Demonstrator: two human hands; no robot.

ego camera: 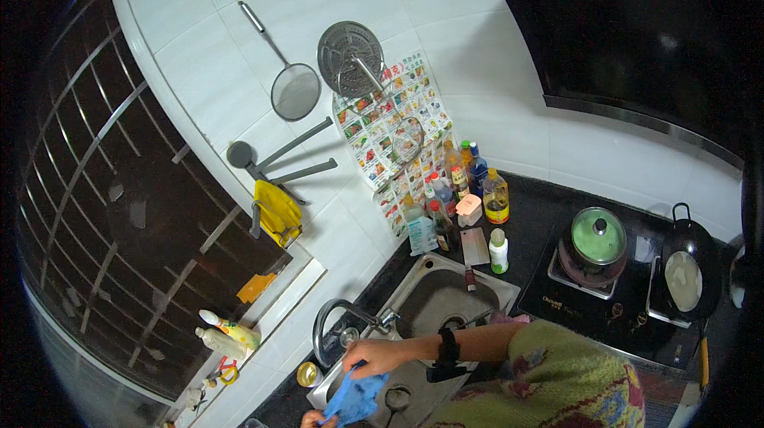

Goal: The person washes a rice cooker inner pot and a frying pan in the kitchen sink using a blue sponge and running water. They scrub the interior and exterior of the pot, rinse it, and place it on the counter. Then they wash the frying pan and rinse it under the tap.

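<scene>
My right hand [373, 359], with a black band on its wrist, grips the upper end of a blue cloth [357, 399]. At the picture's bottom edge my left hand [316, 419], partly cut off, holds the cloth's lower end. The cloth hangs between both hands over the near-left basin of a double steel sink [430, 389]. A curved chrome faucet [327, 314] rises just behind my right hand. In the other basin my forearm hides part of the drain area. A cleaver [474, 247] lies on the black counter, its handle reaching over the sink rim.
An open gold-coloured tin [308, 374] stands beside the sink. Sauce and oil bottles [496, 196] crowd the counter corner near a white-green bottle [498, 252]. On the cooktop sit a glass-lidded pot [598, 236] and a wok [686, 273]. Cleaning bottles [227, 338] line the window sill.
</scene>
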